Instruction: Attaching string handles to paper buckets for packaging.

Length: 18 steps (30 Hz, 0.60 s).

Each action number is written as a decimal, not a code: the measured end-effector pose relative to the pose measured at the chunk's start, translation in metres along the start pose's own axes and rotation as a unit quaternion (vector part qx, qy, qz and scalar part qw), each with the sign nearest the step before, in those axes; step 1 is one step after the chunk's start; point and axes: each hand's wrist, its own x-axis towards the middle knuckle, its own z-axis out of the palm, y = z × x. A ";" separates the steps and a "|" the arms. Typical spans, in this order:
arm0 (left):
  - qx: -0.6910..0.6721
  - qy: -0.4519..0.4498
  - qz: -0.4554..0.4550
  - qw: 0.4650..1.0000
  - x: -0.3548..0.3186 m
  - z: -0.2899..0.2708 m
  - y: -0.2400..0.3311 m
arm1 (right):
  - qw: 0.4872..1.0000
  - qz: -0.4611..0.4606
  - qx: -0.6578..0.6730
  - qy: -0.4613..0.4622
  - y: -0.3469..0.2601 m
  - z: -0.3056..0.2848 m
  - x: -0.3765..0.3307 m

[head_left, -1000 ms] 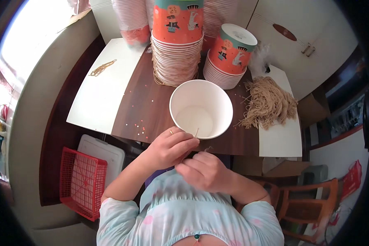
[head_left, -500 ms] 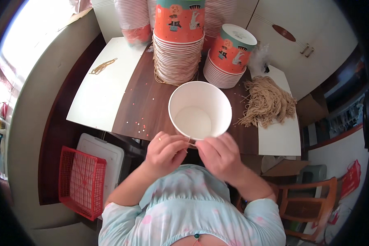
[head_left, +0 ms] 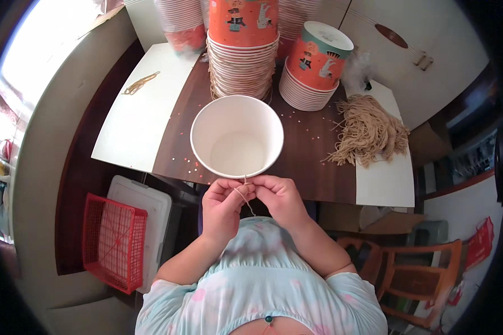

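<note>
A white paper bucket (head_left: 237, 148) stands at the near edge of the brown tabletop, its wide mouth tipped toward me. At its near rim my left hand (head_left: 222, 206) pinches a thin beige cord (head_left: 246, 200). Close against it, my right hand (head_left: 278, 198) grips the same cord with thumb and forefinger. One strand runs up to the bucket's rim, and a loose end hangs down between the hands. The exact crossing of the cord is partly hidden by my fingertips.
Behind stands a tall stack of orange printed buckets (head_left: 243, 33) with cords around the rims; a shorter stack (head_left: 318, 67) is to its right. A heap of beige cords (head_left: 371, 131) lies at right, some strands (head_left: 141, 82) at left. A red basket (head_left: 114, 243) is below left.
The bucket has shifted left and now turns its mouth more toward me. My hands have come together at its near rim, and the cord's loose end hangs between them.
</note>
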 end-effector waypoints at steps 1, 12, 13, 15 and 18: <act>-0.019 0.005 -0.010 1.000 -0.002 -0.002 0.001 | 0.991 0.065 0.114 -0.037 0.001 0.001 0.000; 0.176 0.081 0.145 0.970 -0.007 -0.014 0.002 | 0.905 0.168 0.387 -0.051 0.013 0.024 0.005; 0.258 0.065 0.209 0.941 -0.006 -0.014 0.003 | 0.900 0.176 0.396 -0.047 0.011 0.024 0.004; 0.337 0.048 0.268 0.901 -0.003 -0.014 0.008 | 0.900 0.182 0.394 -0.042 0.009 0.024 0.004; 0.501 -0.028 0.401 0.766 0.004 -0.014 0.016 | 0.898 0.186 0.397 -0.028 0.009 0.024 0.004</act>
